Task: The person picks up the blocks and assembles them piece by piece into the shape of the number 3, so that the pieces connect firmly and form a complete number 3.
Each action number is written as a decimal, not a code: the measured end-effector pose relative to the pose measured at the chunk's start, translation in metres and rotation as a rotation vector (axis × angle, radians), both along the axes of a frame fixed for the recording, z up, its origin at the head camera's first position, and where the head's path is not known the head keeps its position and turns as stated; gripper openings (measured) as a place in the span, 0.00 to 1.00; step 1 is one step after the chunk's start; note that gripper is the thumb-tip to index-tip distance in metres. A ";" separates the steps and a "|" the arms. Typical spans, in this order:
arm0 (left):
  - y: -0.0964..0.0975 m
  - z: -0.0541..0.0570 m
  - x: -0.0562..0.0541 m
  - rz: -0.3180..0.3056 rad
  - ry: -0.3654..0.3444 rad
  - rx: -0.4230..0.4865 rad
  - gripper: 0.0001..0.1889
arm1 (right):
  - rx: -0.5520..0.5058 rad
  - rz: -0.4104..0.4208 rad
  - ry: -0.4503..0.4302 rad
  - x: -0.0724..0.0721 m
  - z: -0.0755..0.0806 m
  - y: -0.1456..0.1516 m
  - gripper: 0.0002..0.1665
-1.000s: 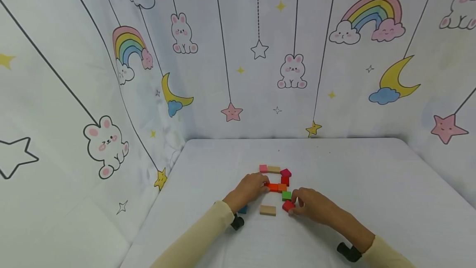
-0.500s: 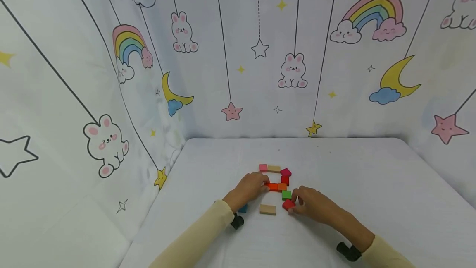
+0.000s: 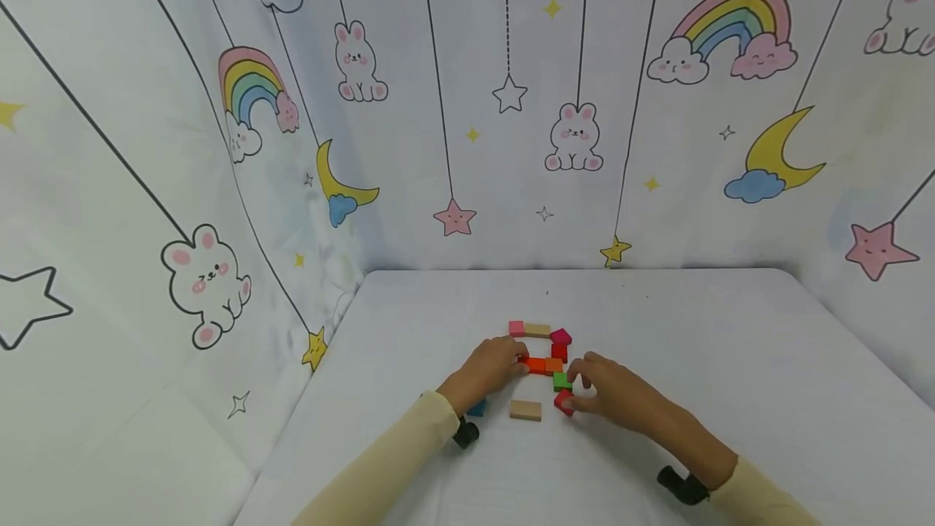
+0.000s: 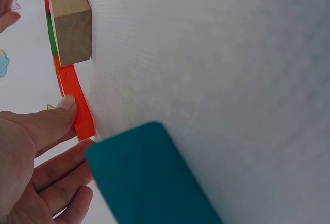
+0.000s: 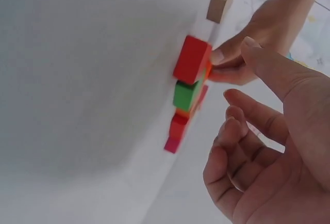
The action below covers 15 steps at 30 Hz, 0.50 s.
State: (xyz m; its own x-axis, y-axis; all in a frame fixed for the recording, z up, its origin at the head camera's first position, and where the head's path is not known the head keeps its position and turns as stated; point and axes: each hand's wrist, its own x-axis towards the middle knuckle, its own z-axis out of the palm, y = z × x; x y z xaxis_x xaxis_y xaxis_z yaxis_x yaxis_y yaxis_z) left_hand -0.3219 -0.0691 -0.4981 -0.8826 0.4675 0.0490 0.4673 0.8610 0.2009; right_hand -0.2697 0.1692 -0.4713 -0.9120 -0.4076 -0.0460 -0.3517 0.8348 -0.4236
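Note:
My left hand [image 3: 491, 368] pinches the end of an orange-red block [image 4: 77, 100] between thumb and forefinger in the left wrist view. That block lies end to end with an orange block [image 3: 554, 366]. My right hand [image 5: 273, 141] is parted, its thumb and fingers loosely bent with nothing between them, beside a red block [image 5: 192, 60]. Seen from the head, its thumb tip is close to that red block, which sits at an angle below a green block [image 3: 562, 381]. A second red block [image 3: 559, 352] and a magenta five-sided block [image 3: 561, 337] continue the line upward.
A pink block [image 3: 516, 329] and a plain wooden block [image 3: 537, 331] form the top row. Nearer lies another wooden block [image 3: 526, 410]. A teal block [image 4: 149, 177] stands near the left wrist, partly hidden in the head view. White cloth [image 3: 679, 331] covers the table.
My right hand has moved slightly up and its fingers have spread away from the red block, which now sits at a slightly different angle. The left hand has stayed in place.

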 end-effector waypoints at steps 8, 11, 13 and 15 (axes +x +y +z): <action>0.000 0.001 0.001 0.008 0.006 0.002 0.13 | 0.034 0.162 0.105 0.010 -0.016 -0.027 0.28; 0.000 0.003 0.003 0.012 -0.001 0.005 0.13 | 0.097 0.185 0.155 0.013 -0.022 -0.041 0.27; 0.000 0.003 0.003 0.009 0.003 0.007 0.13 | 0.134 0.182 0.189 0.013 -0.023 -0.047 0.26; 0.000 0.004 0.002 0.006 -0.001 0.013 0.13 | 0.152 0.178 0.213 0.013 -0.022 -0.050 0.24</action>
State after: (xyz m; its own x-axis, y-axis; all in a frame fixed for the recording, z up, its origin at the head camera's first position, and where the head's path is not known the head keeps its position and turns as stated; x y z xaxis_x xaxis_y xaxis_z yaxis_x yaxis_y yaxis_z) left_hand -0.3196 -0.0687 -0.4945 -0.8852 0.4620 0.0545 0.4624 0.8609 0.2121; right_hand -0.2567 0.1188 -0.4935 -0.8224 -0.5651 0.0652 -0.5656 0.8001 -0.1999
